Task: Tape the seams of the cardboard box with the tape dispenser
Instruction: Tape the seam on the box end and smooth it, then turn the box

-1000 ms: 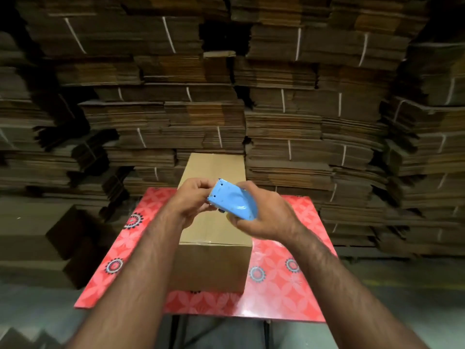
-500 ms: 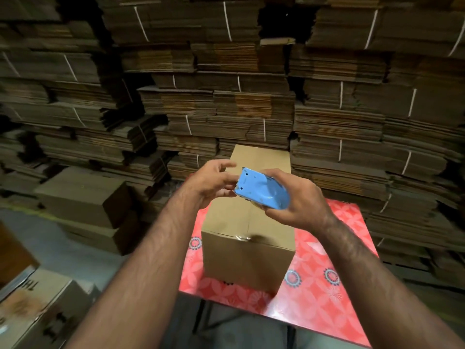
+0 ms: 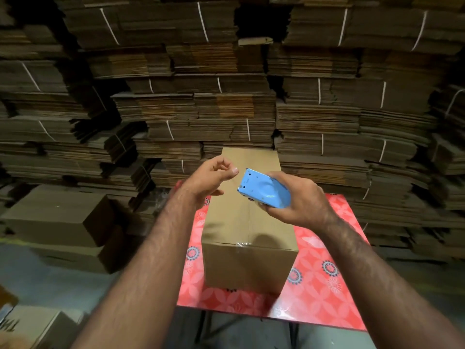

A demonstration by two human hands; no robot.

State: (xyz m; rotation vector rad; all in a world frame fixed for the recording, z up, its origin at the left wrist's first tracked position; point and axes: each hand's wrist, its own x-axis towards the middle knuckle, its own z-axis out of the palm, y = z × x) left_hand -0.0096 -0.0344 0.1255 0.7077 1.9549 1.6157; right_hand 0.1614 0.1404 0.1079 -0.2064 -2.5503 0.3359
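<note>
Cardboard fills nearly the whole frame: strapped bundles of flattened cartons (image 3: 226,107) rise in stacks across the upper half, from edge to edge. At centre, a closed cardboard box (image 3: 247,230) stands on a table with a red flower-patterned cover (image 3: 324,278), its long side running away from the viewer. A seam runs down the middle of its top, and a short crinkled bit of clear tape (image 3: 241,244) shows at the near top edge where the seam ends. Above the far part of the box, the right hand (image 3: 299,200) grips a light blue tape dispenser (image 3: 264,190), fingers curled under it and thumb along its far side; the dispenser's front end points toward the left of the frame. Just left of it, the left hand (image 3: 208,180) hovers with thumb and forefinger brought close together near the dispenser's front end; whether they pinch a tape end is too faint to tell. Both forearms reach in from the bottom of the frame. At the left edge, more assembled brown boxes (image 3: 57,217) sit on the grey floor (image 3: 50,285).
</note>
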